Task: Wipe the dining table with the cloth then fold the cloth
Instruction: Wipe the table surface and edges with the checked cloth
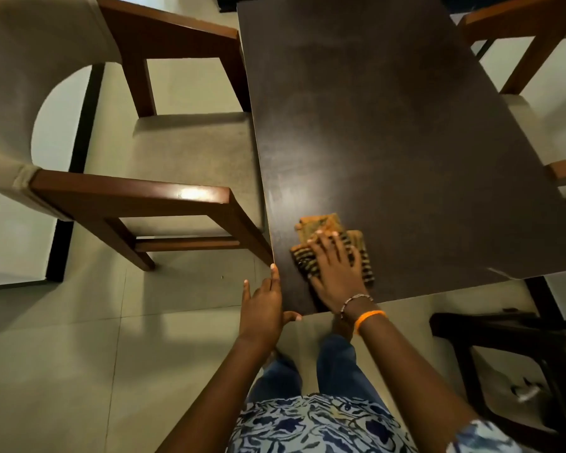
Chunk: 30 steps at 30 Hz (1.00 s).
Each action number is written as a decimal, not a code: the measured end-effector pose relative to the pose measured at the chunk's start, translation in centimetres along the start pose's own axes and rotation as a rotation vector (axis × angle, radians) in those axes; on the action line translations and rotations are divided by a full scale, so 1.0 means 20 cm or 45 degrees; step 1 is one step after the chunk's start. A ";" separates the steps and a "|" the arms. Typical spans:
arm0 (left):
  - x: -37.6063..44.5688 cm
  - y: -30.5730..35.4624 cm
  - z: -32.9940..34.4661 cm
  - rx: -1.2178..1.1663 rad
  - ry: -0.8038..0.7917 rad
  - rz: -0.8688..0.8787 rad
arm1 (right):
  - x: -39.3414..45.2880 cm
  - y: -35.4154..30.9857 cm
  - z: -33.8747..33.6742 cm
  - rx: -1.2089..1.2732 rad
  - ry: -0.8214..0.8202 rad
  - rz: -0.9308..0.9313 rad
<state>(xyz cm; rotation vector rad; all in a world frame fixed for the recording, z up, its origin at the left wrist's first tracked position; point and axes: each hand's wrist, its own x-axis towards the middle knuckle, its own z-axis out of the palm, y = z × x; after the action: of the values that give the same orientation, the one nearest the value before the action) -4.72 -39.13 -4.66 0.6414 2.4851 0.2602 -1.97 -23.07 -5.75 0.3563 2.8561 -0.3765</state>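
A dark brown dining table [389, 125] fills the upper middle of the view. Near its front left corner lies an orange and dark striped cloth [321, 225], bunched into a small pad. My right hand [335, 273] lies flat on the cloth with fingers spread, pressing it to the tabletop. My left hand [263, 308] rests at the table's near left corner, fingers along the left edge and thumb on the front edge, holding nothing.
A wooden armchair [128, 191] with a beige seat stands close against the table's left side. Another wooden chair [536, 44] is at the right. A dark stool or low frame [510, 338] stands on the tiled floor at the lower right.
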 end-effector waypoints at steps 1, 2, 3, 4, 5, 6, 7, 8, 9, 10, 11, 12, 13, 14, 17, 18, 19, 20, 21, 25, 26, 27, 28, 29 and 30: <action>0.00 0.00 0.00 -0.023 -0.005 -0.003 | -0.01 -0.05 0.02 -0.003 -0.035 -0.066; -0.01 0.00 0.00 -0.033 -0.002 -0.006 | -0.02 -0.07 0.03 -0.011 -0.050 -0.123; -0.02 0.00 0.00 -0.032 0.009 -0.009 | -0.02 -0.07 0.04 -0.019 -0.053 -0.172; -0.02 -0.01 0.01 -0.024 0.020 -0.011 | -0.02 -0.06 0.03 -0.026 -0.046 -0.217; -0.03 -0.01 0.01 -0.011 0.023 -0.013 | -0.02 -0.02 0.03 -0.034 -0.047 -0.254; -0.03 -0.02 0.01 0.003 0.018 -0.014 | -0.02 0.02 0.02 -0.041 -0.040 -0.274; -0.03 -0.02 0.01 0.012 0.015 -0.016 | -0.02 0.08 0.00 -0.036 -0.025 -0.261; -0.03 -0.02 0.02 0.007 0.016 -0.019 | -0.01 0.15 -0.02 -0.024 0.002 -0.211; -0.03 -0.02 0.02 -0.007 0.019 -0.025 | -0.01 0.23 -0.04 -0.016 0.032 -0.136; -0.03 -0.02 0.02 -0.026 0.028 -0.029 | -0.01 0.32 -0.06 -0.004 0.051 -0.044; -0.03 -0.01 0.03 -0.036 0.035 -0.034 | 0.00 0.41 -0.09 0.013 0.073 0.044; -0.03 -0.01 0.03 -0.036 0.041 -0.042 | 0.00 0.51 -0.11 0.028 0.107 0.127; -0.03 0.00 0.03 -0.040 0.042 -0.048 | 0.01 0.59 -0.14 0.037 0.137 0.211; -0.02 0.01 0.03 -0.050 0.044 -0.054 | 0.02 0.66 -0.17 0.038 0.154 0.289; 0.00 0.00 0.03 -0.081 0.062 -0.059 | 0.05 0.68 -0.18 0.060 0.152 0.429; 0.00 0.00 0.03 -0.080 0.063 -0.058 | 0.05 0.64 -0.17 0.070 0.148 0.458; 0.01 0.01 0.03 -0.080 0.061 -0.060 | 0.05 0.59 -0.16 0.069 0.144 0.470; 0.01 0.01 0.03 -0.072 0.062 -0.063 | 0.04 0.52 -0.14 0.058 0.135 0.453; 0.01 0.01 0.04 -0.056 0.067 -0.062 | 0.03 0.43 -0.12 0.045 0.113 0.405; 0.00 0.01 0.04 -0.010 0.097 -0.048 | -0.06 -0.06 0.05 0.005 -0.005 0.039; -0.01 0.00 0.04 -0.032 0.097 -0.048 | -0.08 -0.15 0.08 0.001 -0.006 -0.031; -0.01 -0.02 0.04 -0.050 0.059 -0.058 | -0.10 -0.20 0.11 0.024 -0.018 -0.077; -0.02 -0.03 0.04 -0.047 -0.019 -0.062 | -0.11 -0.21 0.12 0.029 -0.047 -0.113; -0.02 -0.03 0.04 -0.014 -0.110 -0.046 | -0.12 -0.18 0.12 -0.002 -0.042 -0.173; -0.03 -0.04 0.04 0.038 -0.174 -0.028 | -0.12 -0.13 0.12 -0.048 -0.006 -0.243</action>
<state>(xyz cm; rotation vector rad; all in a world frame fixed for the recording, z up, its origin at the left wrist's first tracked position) -4.10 -40.08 -5.33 0.6229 2.3672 0.1654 0.06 -26.60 -6.71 0.0750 2.8965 -0.3572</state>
